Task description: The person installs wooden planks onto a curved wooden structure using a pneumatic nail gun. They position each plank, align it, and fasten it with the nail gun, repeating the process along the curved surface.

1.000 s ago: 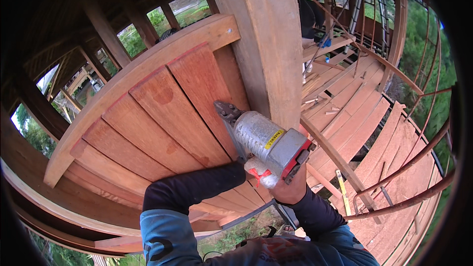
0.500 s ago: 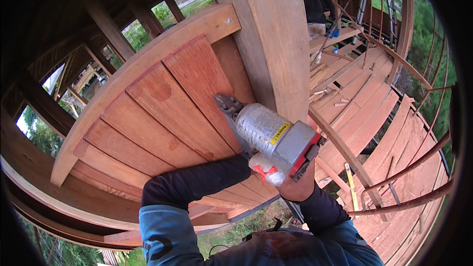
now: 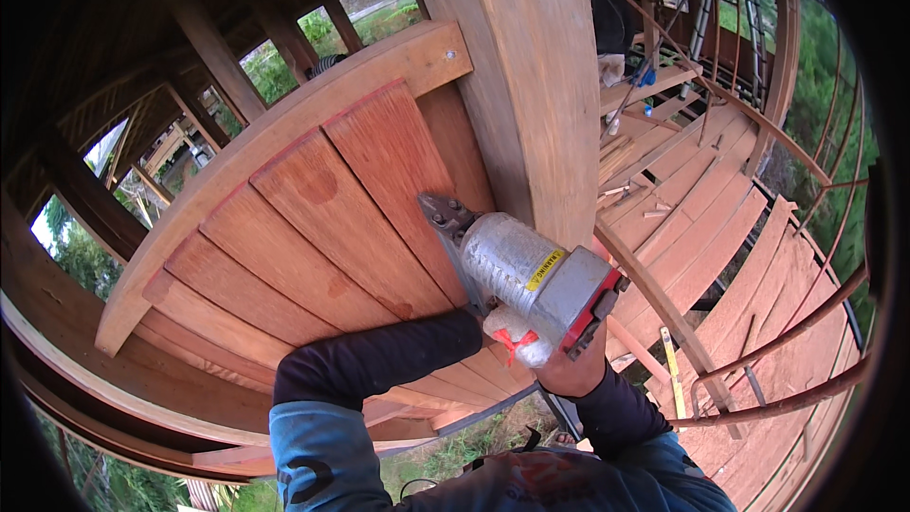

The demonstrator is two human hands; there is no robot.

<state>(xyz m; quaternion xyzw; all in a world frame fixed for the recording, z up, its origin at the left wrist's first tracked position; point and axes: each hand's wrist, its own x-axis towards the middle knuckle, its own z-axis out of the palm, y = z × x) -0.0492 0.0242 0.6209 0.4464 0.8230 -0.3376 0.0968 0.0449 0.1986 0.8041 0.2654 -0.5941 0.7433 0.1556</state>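
A nail gun (image 3: pixel 521 261), with a taped silver body, dark metal nose and red trim at its rear, lies across the reddish boards. Its nose (image 3: pixel 445 211) rests at or close to the surface of the uppermost wide board (image 3: pixel 387 147); contact is hard to judge. My right hand (image 3: pixel 578 370) is wrapped around the nail gun's rear part, its fingers partly hidden. Beside that hand, a white padded wrapping (image 3: pixel 523 339) is tied with red. My left forearm, in a black sleeve, reaches across the boards, and the left hand is hidden behind the nail gun.
A curved wooden rail (image 3: pixel 275 142) borders the boards, and a thick post (image 3: pixel 531 85) stands beside them. To the right lies a plank floor (image 3: pixel 758 303) with gaps, a yellow level (image 3: pixel 673 370), a leaning wooden strip (image 3: pixel 664 303) and rusty curved bars (image 3: pixel 787 408).
The whole view has shifted slightly, so the boards and nail gun sit a little lower and further right. My grip and the nail gun's place on the boards look the same.
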